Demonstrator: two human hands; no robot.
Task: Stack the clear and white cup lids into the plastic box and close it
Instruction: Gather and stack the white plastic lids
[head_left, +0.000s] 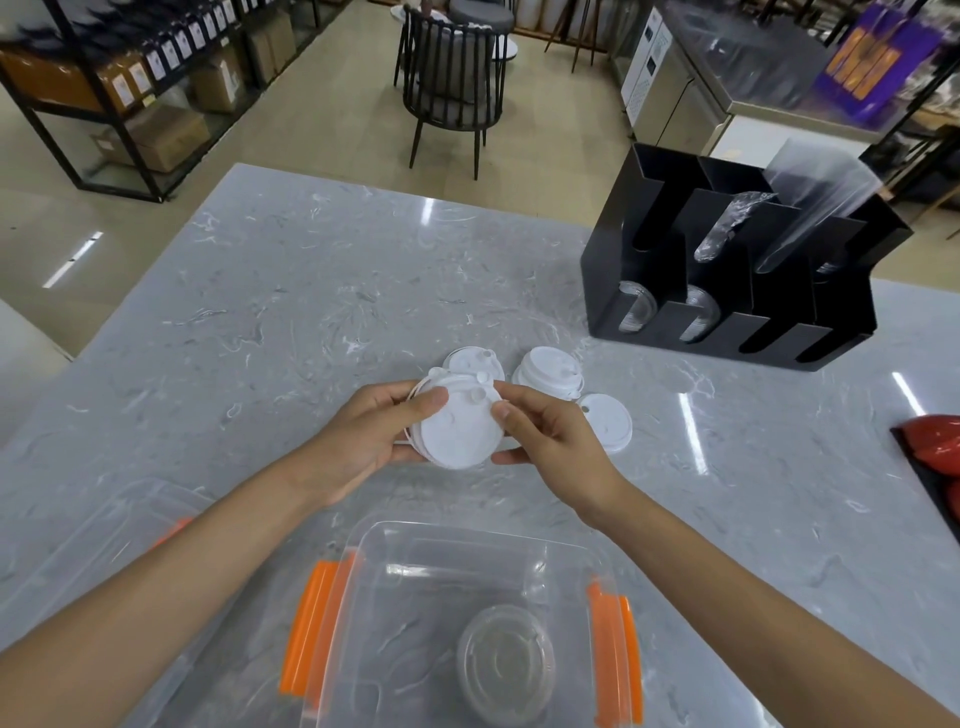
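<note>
At the far left, low on the grey marble counter (291, 270), lies the clear box cover (104, 551) with an orange clip showing at its edge, set aside so the box stays open for loading. Next comes the left hand (363, 441), which cradles a small stack of white cup lids (457, 426) from below and the side, thumb laid across the top face; it seems to serve as the support while the pile is squared up. Below, nearest the person, the clear plastic box (467, 535) with orange latches (317, 623) stands open, and a stack of clear cup lids (506, 670) already sits on its floor toward the right, which leaves room beside it for the white ones. The right hand (550, 436) pinches the same white stack at its right rim, thumb under and fingertips on top, probably aligning the lids so that they nest. Behind the hands more loose white lids (550, 374) lie on the counter, one single lid (608, 421) just right of the right hand, waiting to be gathered. Further right stands a black cup and lid organiser (737, 270) with sleeved clear cups, and a red object (935, 441) shows at the edge.
</note>
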